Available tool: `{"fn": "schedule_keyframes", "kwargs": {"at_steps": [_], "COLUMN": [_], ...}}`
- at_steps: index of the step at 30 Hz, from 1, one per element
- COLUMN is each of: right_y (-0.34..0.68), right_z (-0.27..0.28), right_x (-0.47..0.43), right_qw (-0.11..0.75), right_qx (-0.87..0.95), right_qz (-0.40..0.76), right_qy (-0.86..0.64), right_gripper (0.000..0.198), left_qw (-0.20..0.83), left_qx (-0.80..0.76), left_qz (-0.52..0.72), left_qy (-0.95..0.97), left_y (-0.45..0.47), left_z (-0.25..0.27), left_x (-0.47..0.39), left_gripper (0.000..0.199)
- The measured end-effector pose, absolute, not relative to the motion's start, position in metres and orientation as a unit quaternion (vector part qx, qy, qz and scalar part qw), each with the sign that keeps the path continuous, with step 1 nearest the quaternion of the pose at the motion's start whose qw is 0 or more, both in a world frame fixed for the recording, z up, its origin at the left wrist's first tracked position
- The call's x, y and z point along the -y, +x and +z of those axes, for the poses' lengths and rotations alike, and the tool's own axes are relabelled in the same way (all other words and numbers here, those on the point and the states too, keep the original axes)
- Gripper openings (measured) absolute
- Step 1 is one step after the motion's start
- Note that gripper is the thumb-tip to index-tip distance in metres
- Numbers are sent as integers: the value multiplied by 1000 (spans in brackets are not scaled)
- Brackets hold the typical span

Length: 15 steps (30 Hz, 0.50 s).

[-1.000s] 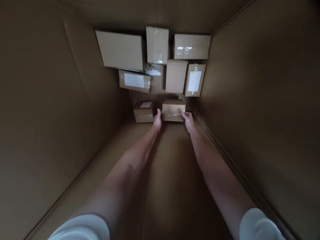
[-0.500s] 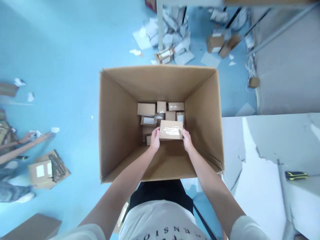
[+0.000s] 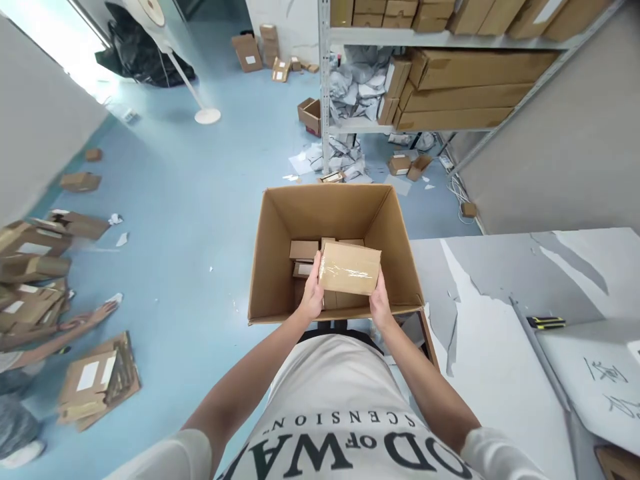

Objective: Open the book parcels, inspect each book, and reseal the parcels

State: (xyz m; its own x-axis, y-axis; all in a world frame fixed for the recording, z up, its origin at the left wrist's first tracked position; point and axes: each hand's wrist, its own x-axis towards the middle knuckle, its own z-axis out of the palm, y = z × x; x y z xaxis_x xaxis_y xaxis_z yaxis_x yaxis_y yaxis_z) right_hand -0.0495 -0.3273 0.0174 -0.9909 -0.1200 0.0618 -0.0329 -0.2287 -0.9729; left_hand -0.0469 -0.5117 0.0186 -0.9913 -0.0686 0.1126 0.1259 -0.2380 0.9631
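Observation:
Between my two hands is a small brown cardboard box point(image 3: 350, 269) with shiny clear tape across its top. My left hand point(image 3: 313, 291) grips its left side and my right hand point(image 3: 380, 301) its right side. It is tilted slightly, held over the opening of a large open carton point(image 3: 274, 267). Inside the carton lie several smaller boxes, such as a brown box point(image 3: 303, 250) near the back left; the held box hides many of them.
A table point(image 3: 500, 353) with a yellow-black cutter point(image 3: 546, 323) stands at right. Metal shelving point(image 3: 360, 125) with boxes is ahead. At left, another person's hand point(image 3: 104, 311) is near flattened cardboard point(image 3: 87, 380) and a pile of boxes point(image 3: 30, 260). A white stand fan point(image 3: 207, 116) stands far left.
Both hands have lifted the small box up out of the large carton, closer to me, and it has turned slightly. My view has tilted up, showing more shelving and floor.

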Motion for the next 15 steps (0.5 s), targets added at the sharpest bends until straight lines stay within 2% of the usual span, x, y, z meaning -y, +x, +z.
{"fn": "schedule_keyframes", "kwargs": {"at_steps": [4,9,15], "right_y": [-33,-25,4], "right_z": [21,31,41], "right_x": [324,309,265], "right_qw": [3,-44,-133], "right_qx": [-620,-642,-674], "right_qz": [-783,-765,-723], "right_qy": [-47,-16,76], "right_gripper": [94,97,94], "left_qw": [47,14,-83], "left_qx": [589,590,580], "left_qz": [-804,-803,-793], "left_qy": [-58,-77,-168], "left_y": [-39,-47,-67], "left_z": [27,32,29], "left_x": [504,487,436], "left_gripper": [92,97,101]}}
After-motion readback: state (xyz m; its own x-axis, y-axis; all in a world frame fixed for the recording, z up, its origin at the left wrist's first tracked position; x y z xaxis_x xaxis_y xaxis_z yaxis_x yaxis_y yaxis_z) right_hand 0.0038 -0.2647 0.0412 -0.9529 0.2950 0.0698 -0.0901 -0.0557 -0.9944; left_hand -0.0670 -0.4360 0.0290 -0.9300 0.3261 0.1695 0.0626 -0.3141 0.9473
